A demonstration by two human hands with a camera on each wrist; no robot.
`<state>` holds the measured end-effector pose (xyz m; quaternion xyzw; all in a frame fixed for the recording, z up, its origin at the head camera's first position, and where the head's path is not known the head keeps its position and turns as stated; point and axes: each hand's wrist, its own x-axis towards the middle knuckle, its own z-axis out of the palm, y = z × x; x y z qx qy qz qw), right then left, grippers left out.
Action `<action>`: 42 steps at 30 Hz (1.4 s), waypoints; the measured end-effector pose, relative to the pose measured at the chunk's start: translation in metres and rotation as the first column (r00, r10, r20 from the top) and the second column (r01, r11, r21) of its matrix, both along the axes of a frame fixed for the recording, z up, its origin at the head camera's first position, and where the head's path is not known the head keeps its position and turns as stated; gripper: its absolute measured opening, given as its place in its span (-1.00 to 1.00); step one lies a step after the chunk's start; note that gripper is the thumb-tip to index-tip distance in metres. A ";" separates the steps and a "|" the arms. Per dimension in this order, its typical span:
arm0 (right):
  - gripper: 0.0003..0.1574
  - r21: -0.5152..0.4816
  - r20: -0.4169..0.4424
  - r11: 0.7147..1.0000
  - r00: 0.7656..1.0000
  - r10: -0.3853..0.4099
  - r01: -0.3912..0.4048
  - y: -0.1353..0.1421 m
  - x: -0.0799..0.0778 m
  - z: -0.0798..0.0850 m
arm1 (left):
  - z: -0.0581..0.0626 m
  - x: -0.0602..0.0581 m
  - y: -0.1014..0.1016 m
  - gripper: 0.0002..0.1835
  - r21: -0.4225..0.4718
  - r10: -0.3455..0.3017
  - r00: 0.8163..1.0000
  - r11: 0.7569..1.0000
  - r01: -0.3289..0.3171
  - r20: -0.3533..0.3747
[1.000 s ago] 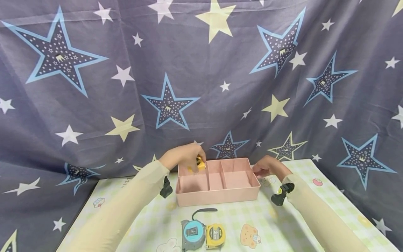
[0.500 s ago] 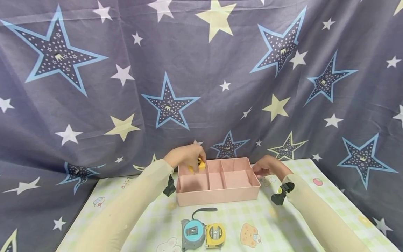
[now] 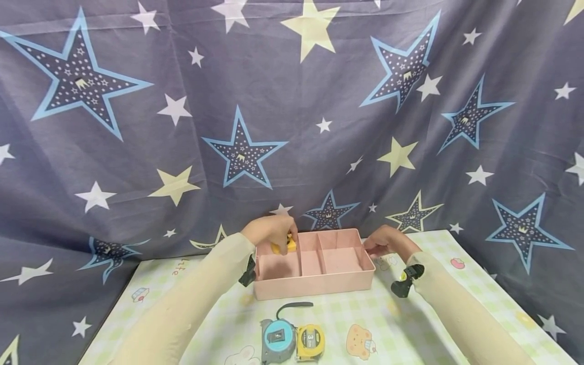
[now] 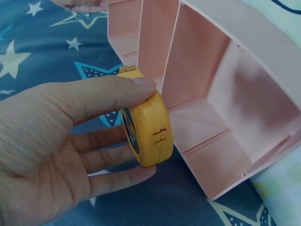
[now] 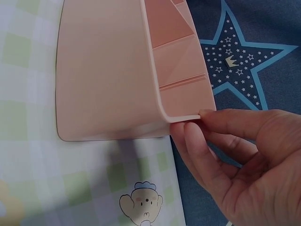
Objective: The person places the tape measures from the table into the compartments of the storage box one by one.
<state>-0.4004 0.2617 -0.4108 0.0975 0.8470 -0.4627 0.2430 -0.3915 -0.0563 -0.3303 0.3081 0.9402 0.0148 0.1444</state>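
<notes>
Dark blue curtain with star prints [image 3: 278, 86] behind, tabletop [image 3: 228, 319] under a green-checked cover with cartoon prints. Pink box [image 3: 315, 287] sits near the rear edge, long side facing the person, three compartments across: wide left, narrow middle, wide right. Left hand [image 3: 274, 230] holds a yellow tape [image 4: 157, 127], thumb on one side, fingers on the other; in the head view it shows at the back of the left compartment, just left of the divider. Can't tell if it touches the box. Right hand [image 5: 244, 160] pinches the box rim at its right end, thumb and fingers on either side of the wall. In front of the box, two more tapes lie side by side: blue-and-grey tape [image 3: 278, 338] on the left, black strap [image 3: 298, 304] curling off its top toward the box, and second yellow tape [image 3: 310, 342] just right of it, "3" on its label. Cream sleeves [image 3: 191, 299], black wrist mount [image 3: 248, 274] on each arm.
</notes>
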 end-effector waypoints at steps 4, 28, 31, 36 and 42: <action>-0.77 0.003 -0.005 1.000 1.000 -0.004 0.004 -0.001 0.001 0.001 | -0.001 -0.003 0.001 -0.60 -0.009 -0.001 1.000 1.000 0.001 0.006; -0.71 0.014 0.011 1.000 1.000 -0.006 0.006 0.000 -0.001 -0.001 | -0.012 -0.011 0.004 -0.63 -0.018 0.060 0.998 0.998 -0.059 0.032; -0.77 0.010 0.007 1.000 1.000 -0.002 0.002 0.000 -0.001 -0.001 | -0.014 -0.011 0.004 -0.63 -0.002 0.070 0.996 0.998 -0.070 0.048; -0.77 0.004 -0.008 1.000 1.000 -0.008 0.008 0.001 0.000 0.001 | -0.012 -0.012 0.003 -0.66 0.009 0.094 0.994 0.995 -0.095 0.063; -0.73 -0.004 -0.002 1.000 1.000 -0.011 0.011 0.000 0.001 0.000 | -0.013 -0.013 0.002 -0.72 -0.011 0.106 0.993 0.994 -0.106 0.056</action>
